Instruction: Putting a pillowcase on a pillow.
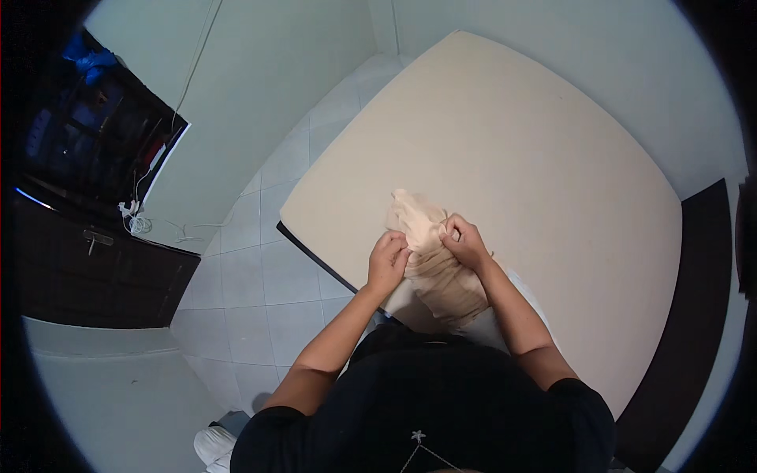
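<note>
A beige, thin cloth hangs bunched and creased between my two hands. Its upper end sticks up past my fingers, and its lower part drapes towards my lap. My left hand pinches the cloth's left edge between thumb and fingers. On the other edge, my right hand grips it with curled fingers. Beneath and beyond the cloth lies a large mattress with a plain cream surface. White fabric shows partly behind my right forearm; what it belongs to is hidden.
A dark headboard borders the mattress on the right. Pale floor tiles run along its left side. At the left are a dark door with a metal handle and a coiled white cable. A white bundle sits at lower left.
</note>
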{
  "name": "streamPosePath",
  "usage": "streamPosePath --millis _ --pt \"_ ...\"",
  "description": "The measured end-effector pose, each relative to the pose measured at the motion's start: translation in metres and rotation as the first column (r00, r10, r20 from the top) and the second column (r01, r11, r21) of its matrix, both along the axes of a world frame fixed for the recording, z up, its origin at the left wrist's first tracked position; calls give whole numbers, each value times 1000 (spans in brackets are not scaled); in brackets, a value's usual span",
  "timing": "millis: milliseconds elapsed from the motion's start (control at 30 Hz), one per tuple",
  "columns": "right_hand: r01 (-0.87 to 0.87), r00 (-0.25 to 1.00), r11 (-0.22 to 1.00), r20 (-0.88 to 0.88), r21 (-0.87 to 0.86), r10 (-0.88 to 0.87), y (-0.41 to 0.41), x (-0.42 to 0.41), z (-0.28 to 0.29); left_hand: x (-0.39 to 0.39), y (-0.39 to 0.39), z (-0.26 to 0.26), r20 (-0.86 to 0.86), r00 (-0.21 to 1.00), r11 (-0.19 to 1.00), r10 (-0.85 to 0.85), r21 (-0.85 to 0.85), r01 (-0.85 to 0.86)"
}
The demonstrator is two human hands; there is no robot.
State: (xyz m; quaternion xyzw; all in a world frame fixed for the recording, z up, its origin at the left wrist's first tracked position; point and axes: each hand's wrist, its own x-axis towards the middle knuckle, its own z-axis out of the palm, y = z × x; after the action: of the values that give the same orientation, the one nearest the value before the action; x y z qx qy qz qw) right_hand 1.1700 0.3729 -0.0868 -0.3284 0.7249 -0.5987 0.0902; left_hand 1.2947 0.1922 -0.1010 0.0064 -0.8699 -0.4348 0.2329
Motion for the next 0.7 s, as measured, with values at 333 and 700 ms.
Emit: streamPosePath --millis 333,700 --pt "76 993 996 -84 -42 -80 9 -18 -18 -7 49 34 206 978 995 -36 102 15" --pt "-2 992 915 -118 404 54 25 -5 -8 -4 1 -70 139 926 859 351 344 -378"
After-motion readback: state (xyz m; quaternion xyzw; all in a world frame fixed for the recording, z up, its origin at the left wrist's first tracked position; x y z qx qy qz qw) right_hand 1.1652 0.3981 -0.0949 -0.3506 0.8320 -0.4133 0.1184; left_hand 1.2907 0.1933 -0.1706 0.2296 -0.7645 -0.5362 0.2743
